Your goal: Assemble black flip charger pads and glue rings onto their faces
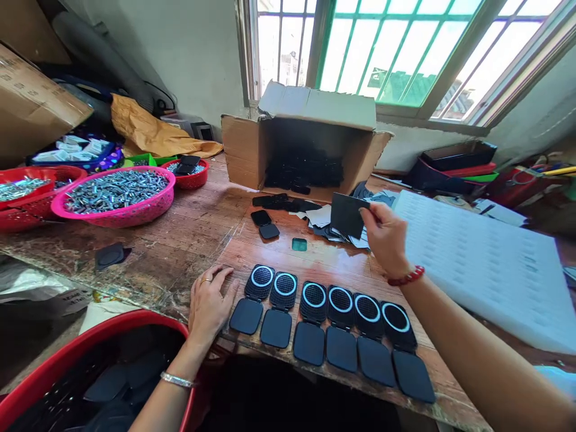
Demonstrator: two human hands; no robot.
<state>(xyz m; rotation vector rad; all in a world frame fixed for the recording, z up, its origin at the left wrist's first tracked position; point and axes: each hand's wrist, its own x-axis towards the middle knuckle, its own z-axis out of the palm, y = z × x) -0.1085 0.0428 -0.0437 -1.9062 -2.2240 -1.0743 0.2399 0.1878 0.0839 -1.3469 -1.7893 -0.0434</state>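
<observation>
My right hand (387,235) pinches a thin black square sheet (345,216) by its edge, above a loose pile of white and black sheets (321,217). On the table my left hand (210,303) lies with its fingers stretched out, holding nothing, beside the leftmost of several unfolded black hinged pieces (246,316). These pieces stand in a row along the front edge, each with a white ring (262,276) on its upper, ribbed half and a smooth lower half. A small dark green rectangle (299,244) lies behind the row.
An open cardboard box (243,150) with black parts inside stands at the back. Pink (121,217) and red baskets (194,180) of metal pieces are at left. A large red basket (135,321) is at front left. White foam (477,264) covers the right side.
</observation>
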